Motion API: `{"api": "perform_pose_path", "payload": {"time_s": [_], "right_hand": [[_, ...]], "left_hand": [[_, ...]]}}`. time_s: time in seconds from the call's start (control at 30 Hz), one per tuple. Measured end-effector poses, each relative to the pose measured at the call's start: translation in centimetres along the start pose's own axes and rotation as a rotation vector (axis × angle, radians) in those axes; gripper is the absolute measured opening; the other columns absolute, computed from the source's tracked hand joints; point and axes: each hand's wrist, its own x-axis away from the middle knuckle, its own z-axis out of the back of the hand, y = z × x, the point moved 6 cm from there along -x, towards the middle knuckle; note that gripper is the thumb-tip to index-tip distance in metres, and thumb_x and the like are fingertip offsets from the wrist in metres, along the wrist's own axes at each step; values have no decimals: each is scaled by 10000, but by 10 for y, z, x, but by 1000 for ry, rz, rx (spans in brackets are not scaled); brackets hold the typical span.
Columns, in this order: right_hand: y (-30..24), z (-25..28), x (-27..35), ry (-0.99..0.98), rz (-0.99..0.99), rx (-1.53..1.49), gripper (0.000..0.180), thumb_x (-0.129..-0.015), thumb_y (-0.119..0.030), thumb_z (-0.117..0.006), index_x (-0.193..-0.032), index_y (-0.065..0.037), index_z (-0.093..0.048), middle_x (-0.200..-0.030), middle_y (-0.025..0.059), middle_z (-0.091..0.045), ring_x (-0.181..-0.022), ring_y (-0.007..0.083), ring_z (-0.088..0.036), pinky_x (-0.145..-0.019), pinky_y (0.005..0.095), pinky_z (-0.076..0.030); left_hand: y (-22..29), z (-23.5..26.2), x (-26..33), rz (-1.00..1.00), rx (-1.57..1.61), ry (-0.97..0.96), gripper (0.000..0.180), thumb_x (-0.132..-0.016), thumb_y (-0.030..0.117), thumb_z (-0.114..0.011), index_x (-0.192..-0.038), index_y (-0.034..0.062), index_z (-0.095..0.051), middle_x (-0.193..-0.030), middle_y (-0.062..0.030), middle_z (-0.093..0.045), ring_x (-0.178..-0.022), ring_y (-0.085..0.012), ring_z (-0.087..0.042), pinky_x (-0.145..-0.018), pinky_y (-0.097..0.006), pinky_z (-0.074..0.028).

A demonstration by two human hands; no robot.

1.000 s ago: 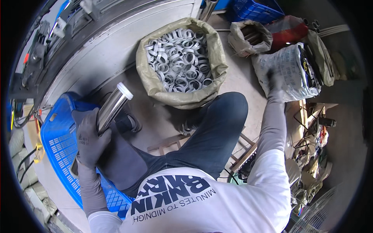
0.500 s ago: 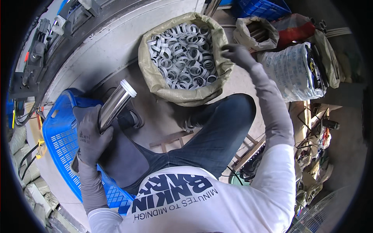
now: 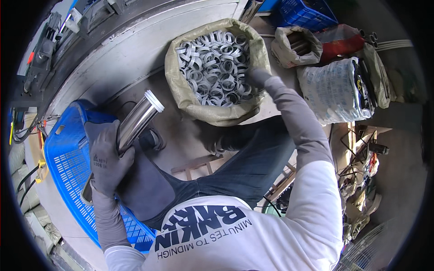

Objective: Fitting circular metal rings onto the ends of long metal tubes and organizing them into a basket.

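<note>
My left hand (image 3: 110,160), in a grey glove, is wrapped round a shiny metal tube (image 3: 134,124). The tube slants up and away to the right, and a white ring (image 3: 154,101) sits on its far end. Its near end is hidden by the hand. My right hand (image 3: 259,77), gloved too, is at the right rim of an olive woven sack (image 3: 185,97); motion blurs its fingers, and whether they hold anything does not show. Inside the sack lies a heap of white and grey rings (image 3: 212,67).
Beside my left arm stands a blue plastic basket (image 3: 68,158) with another metal piece (image 3: 86,192) at its edge. A dark pad (image 3: 147,192) covers my left thigh. Far right are a small sack of tubes (image 3: 282,47), a white bag (image 3: 327,90) and a blue crate (image 3: 303,16).
My right hand has moved left and down, from beside the sack's rim to its inner right edge. The left hand keeps its grip on the tube, almost unmoved.
</note>
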Motion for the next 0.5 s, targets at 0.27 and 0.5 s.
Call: {"api": "perform_pose_path", "payload": {"time_s": [0.27,0.5], "right_hand": [[53,21,79,-67,-295,-776,301,-900,-329,-755,-1046,-70,-806,-874,124,-782,-779,256,-768,-792,391,-599],[83,62,112,298,-433,-1217,273,-966,-248,-697,-1081,-15,-783,-903,121,-761,-757,165,-705,-719,325,-561]], "left_hand": [[10,-5,-7,-4,-13,-38,664,-746,159,-749,-1363,-14,-575,-1173,-232,-665,-1093,-413,-649,-952,-486,-507],[12,-6,-7,-73,-20,-18,664,-746,153,-746,-1363,-20,-572,-1168,-234,-661,-1096,-421,-648,-957,-492,-507]]}}
